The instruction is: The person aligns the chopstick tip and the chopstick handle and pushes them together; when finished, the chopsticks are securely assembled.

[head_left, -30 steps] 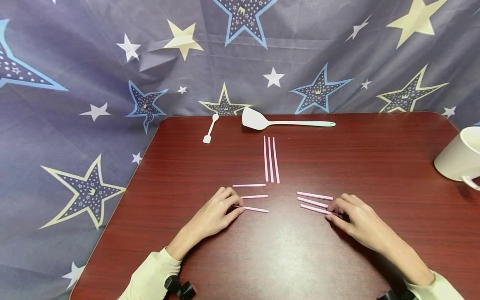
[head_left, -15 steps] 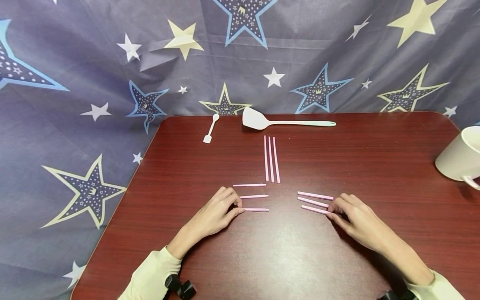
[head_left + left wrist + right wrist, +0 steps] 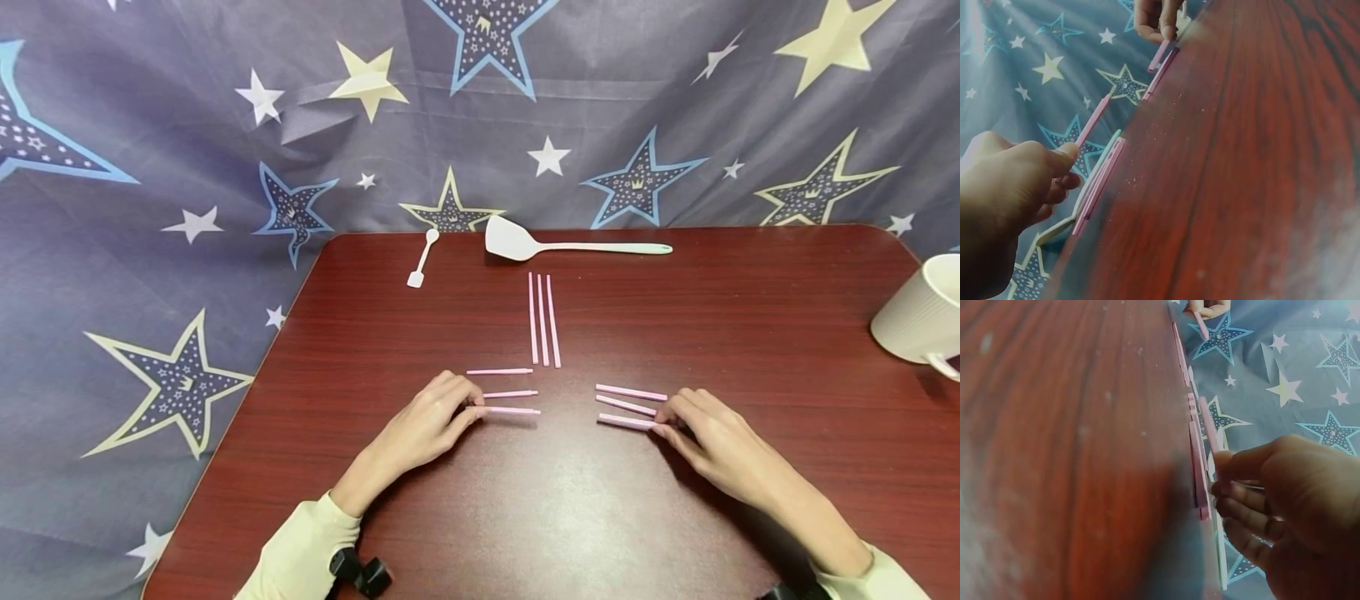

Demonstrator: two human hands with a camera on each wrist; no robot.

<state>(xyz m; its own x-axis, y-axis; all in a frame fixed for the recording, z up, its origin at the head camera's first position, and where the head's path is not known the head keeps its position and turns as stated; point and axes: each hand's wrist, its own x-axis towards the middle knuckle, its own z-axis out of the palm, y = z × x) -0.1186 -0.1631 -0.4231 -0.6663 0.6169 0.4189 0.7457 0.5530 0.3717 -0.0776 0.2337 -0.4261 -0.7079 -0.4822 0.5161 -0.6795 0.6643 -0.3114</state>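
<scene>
L hand [image 3: 429,419] pinches stick [image 3: 513,411] — prob. aloft

Table [image 3: 570,517] bears 7 sticks [image 3: 542,321], spatula [image 3: 512,240].

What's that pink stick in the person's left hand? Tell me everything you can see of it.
The pink stick is slim, straight and pale, with a smooth look, perhaps plastic. Its free end seems slightly narrower. The left hand pinches it at the other end, which the fingers hide. It lies crosswise, its free end pointing toward the person's right side. The left wrist view shows it held above the table, with nothing but the hand seen touching it.
</scene>
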